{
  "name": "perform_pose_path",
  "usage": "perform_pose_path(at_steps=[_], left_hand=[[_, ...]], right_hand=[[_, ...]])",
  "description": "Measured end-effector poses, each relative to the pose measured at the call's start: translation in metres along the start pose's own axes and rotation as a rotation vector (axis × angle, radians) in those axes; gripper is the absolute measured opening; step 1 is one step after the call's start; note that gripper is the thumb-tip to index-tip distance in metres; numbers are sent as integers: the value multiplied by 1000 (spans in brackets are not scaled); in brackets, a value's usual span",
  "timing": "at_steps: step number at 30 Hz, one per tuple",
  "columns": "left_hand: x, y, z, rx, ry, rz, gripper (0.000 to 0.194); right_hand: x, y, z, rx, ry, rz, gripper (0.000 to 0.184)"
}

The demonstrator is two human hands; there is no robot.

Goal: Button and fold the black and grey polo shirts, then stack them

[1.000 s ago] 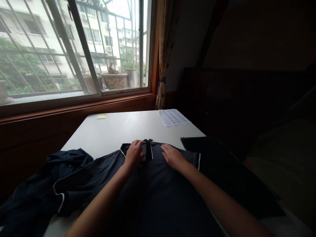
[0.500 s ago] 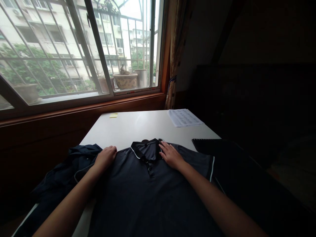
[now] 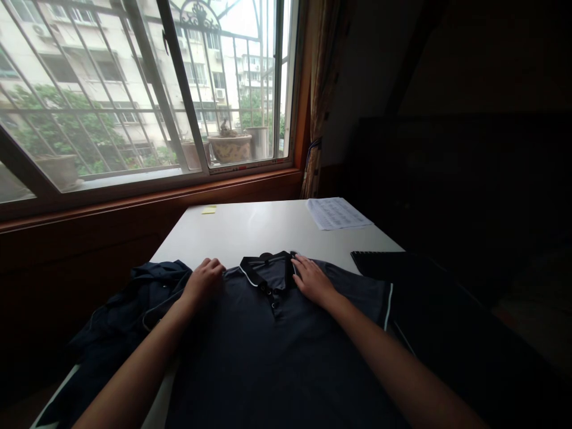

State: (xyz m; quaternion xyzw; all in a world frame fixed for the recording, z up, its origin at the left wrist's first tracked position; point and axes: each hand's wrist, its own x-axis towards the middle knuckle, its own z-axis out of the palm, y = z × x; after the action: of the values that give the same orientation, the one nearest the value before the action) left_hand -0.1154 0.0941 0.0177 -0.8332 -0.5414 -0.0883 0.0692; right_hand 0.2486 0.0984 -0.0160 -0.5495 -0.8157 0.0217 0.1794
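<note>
Across the head view, the left hand (image 3: pixel 204 281) is now resting at the shirt's left shoulder, having left the collar it was handling a second ago; the right hand (image 3: pixel 315 283) is keeping to the right shoulder. Dark and short-sleeved, the shirt (image 3: pixel 277 357) is lying front up on the white table (image 3: pixel 250 229), its long axis running from the far end back toward the person. Its collar (image 3: pixel 253 279) is sitting between the two hands — nearer the right, whose fingertips are reaching its edge. That right hand is spreading flat over the cloth, gripping nothing. The left is curling its fingers at the shoulder's far edge; whether it is pinching fabric, I cannot tell.

Counting up: two hands are touching one shirt; one crumpled dark garment (image 3: pixel 154 292) is bunching just beyond the left hand; one black item with a toothed edge (image 3: pixel 379 262) is lying past the right sleeve; one yellow note (image 3: pixel 208 210) is lying near the far left corner; printed papers (image 3: pixel 338 213) are lying at the far right — how many sheets, I cannot tell.
</note>
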Motion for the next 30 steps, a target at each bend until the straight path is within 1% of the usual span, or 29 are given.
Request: perform_pose_path(at_steps=[1, 3, 5, 8, 10, 12, 15, 17, 19, 25, 28, 30], left_hand=[[2, 4, 2, -54, -5, 75, 27], [6, 14, 9, -133, -22, 153, 28], [8, 22, 16, -164, -6, 161, 30], [7, 28, 25, -173, 50, 160, 34], [4, 28, 29, -180, 99, 149, 36], [0, 26, 30, -187, 132, 130, 37], [-3, 26, 30, -204, 143, 105, 38], [-3, 27, 29, -218, 142, 92, 39], [-3, 28, 29, -226, 145, 76, 40], [-3, 28, 30, -214, 141, 55, 44], [-2, 27, 32, -187, 105, 67, 48], [-2, 25, 34, -152, 65, 47, 47]], right_hand=[[2, -9, -3, 34, 35, -7, 49], [10, -30, -9, 147, 68, -26, 43], [23, -53, -11, 283, 34, -30, 36], [52, -82, -6, 356, -9, -18, 28], [75, -95, 3, 387, -38, 11, 27], [95, -103, 13, 422, -77, 56, 30], [117, -111, 27, 474, -136, 114, 43], [125, -115, 34, 511, -161, 140, 50], [128, -117, 38, 555, -172, 155, 53], [124, -109, 40, 655, -111, 144, 43], [121, -106, 40, 643, -74, 119, 40], [120, -107, 41, 611, -52, 96, 36]])
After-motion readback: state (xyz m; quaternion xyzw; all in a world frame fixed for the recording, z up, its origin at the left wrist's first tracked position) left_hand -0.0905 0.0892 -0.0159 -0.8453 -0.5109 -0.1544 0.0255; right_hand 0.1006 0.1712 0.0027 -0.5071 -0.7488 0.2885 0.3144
